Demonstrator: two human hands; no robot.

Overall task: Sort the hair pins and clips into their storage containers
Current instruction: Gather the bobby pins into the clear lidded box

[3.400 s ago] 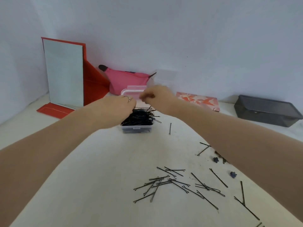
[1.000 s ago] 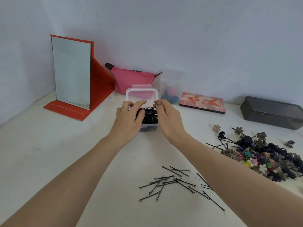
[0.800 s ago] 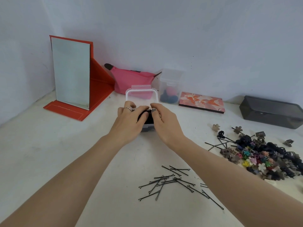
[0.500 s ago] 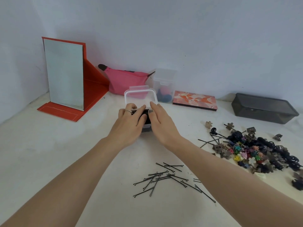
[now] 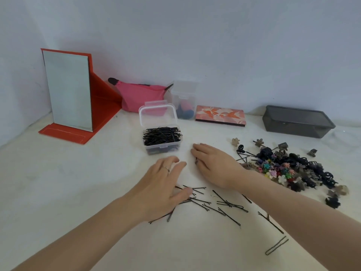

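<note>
A small clear plastic box stands on the white worktop with its hinged lid raised upright, heaped with black hair pins. Nearer, loose black hair pins lie scattered flat, crossing one another. To the right, a mixed pile of small claw clips, black, brown and bright flower-shaped ones, spreads across the surface. A closed dark grey container sits behind that pile.

Red folding mirror upright at back left; pink pouch beside it; patterned flat case along the wall.
</note>
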